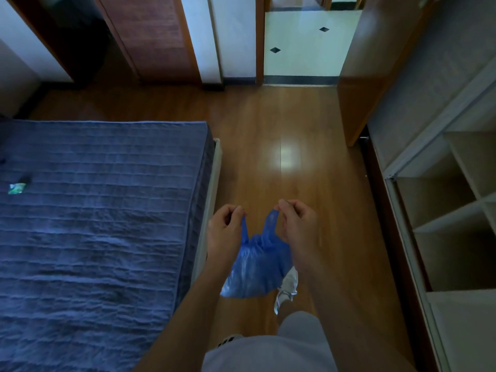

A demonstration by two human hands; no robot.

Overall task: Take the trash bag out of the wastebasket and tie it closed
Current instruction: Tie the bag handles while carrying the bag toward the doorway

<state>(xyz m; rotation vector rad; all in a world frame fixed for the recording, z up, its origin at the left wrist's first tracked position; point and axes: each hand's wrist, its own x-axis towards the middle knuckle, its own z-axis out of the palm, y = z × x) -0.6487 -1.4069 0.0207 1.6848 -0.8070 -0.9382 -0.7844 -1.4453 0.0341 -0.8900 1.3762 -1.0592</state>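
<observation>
Nearest us: pale shorts [268, 353] and one white shoe [285, 288] on the wooden floor [268, 124]. Both forearms reach forward over them.

Blue trash bag [255, 267] hangs in the air between our hands, clear of the floor. Long axis runs vertical: bulged body low, two handle strips pointing up and splaying slightly apart. The bag's mouth is gathered but we see no knot.

Left hand [225, 229]: grip pinched closed on the left handle strip [244, 229], fingertips curled over its top end. Right hand [298, 224]: grip likewise pinched tight on the right handle strip [271, 221]. The hands sit near each other, not touching.

Left of the bag, just beside our left arm: bed [102, 210] with a dark blue quilted cover; a small green-white wrapper [16, 188] lies on it, well away. Right: open pale shelving [451, 205], compartments bare as far as we can see. Floor ahead of the bag is unobstructed. Farthest: wooden doors [150, 36] and a doorway onto white tile [303, 44].
</observation>
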